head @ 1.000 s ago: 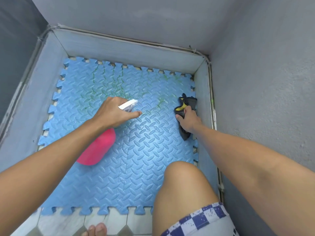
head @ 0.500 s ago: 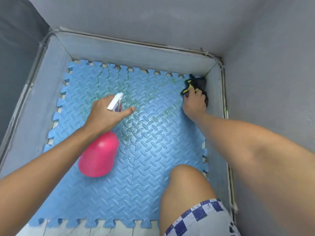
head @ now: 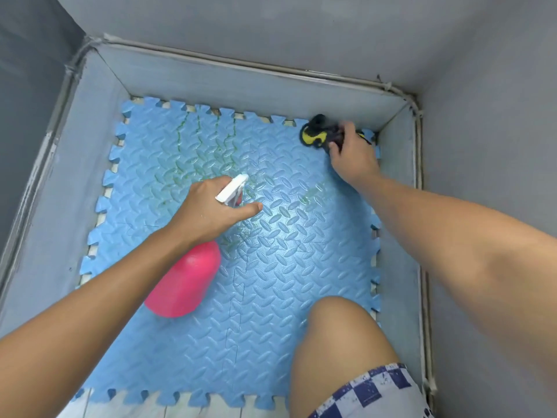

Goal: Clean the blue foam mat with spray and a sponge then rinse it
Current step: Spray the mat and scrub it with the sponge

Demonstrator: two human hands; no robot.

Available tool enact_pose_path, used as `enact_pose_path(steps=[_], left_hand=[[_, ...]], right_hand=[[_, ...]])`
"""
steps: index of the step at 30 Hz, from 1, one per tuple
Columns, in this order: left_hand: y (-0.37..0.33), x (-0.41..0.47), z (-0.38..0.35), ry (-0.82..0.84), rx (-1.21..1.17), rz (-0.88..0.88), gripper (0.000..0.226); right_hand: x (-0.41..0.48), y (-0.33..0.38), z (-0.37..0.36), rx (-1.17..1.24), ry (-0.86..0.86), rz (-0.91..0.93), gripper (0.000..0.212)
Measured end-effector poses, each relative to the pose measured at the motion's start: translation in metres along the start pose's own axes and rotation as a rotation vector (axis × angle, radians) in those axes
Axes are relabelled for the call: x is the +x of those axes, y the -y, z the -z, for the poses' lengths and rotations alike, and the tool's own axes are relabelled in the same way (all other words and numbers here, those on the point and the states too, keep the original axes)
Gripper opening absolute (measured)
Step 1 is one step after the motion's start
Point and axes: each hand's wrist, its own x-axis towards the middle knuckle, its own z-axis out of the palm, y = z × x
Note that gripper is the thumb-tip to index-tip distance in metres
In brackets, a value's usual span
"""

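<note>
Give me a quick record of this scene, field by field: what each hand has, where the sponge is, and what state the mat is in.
left hand: grips the pink spray bottle just below its white nozzle
right hand: holds the black and yellow sponge
sponge place: far right corner of the blue foam mat
mat state: green streaks on the far half

Corner nook, plain grey walls: far wall (head: 271,31), darker left wall (head: 30,86), right wall (head: 497,116). Lighter grey band (head: 241,86) along their base. Thin conduit (head: 241,62) runs along the band's top edge. Pale floor tiles (head: 126,410) at near edge. Light soft, even.
</note>
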Motion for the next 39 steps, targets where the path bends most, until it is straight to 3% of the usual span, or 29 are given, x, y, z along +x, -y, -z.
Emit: enact_pose_path(steps=[2, 5, 9, 12, 16, 20, 23, 25, 28, 30, 34, 39], left_hand=[[0.001, 0.004, -0.004, 0.015, -0.049, 0.061, 0.06], [0.007, 0.007, -0.001, 0.006, -0.08, 0.132, 0.066], [0.011, 0.004, 0.015, 0.102, -0.09, 0.103, 0.069], [0.016, -0.007, 0.017, 0.051, -0.049, 0.134, 0.063], [0.032, -0.029, 0.016, 0.005, 0.115, 0.167, 0.068], [0.051, -0.037, 0.024, -0.036, 0.038, 0.18, 0.064], [0.058, -0.043, 0.029, -0.058, 0.021, 0.168, 0.056], [0.057, -0.045, 0.031, -0.034, 0.039, 0.146, 0.052], [0.058, -0.052, 0.03, -0.003, 0.058, 0.14, 0.056], [0.061, -0.057, 0.033, -0.077, 0.051, 0.184, 0.064], [0.068, -0.06, 0.047, -0.271, 0.038, 0.308, 0.066], [0.08, -0.053, 0.06, -0.309, -0.054, 0.361, 0.065]], right_hand=[[-0.003, -0.025, 0.008, -0.021, -0.011, -0.105, 0.047], [-0.003, -0.034, 0.009, -0.04, 0.014, -0.079, 0.052], [-0.002, -0.027, 0.006, -0.02, -0.039, -0.142, 0.045], [-0.013, -0.019, 0.004, 0.003, -0.048, -0.146, 0.044], [-0.078, 0.019, -0.014, 0.103, -0.034, 0.065, 0.037], [-0.161, 0.044, -0.03, 0.13, 0.231, 0.551, 0.037], [-0.138, 0.029, -0.023, 0.112, 0.34, 0.675, 0.033], [-0.093, 0.012, -0.015, 0.059, 0.241, 0.522, 0.032], [-0.026, -0.014, -0.004, 0.036, 0.002, 0.065, 0.036], [-0.008, -0.016, -0.008, 0.053, -0.032, -0.117, 0.037], [-0.006, -0.007, -0.02, 0.018, -0.061, -0.17, 0.036], [-0.005, -0.006, -0.017, -0.002, -0.037, -0.186, 0.038]])
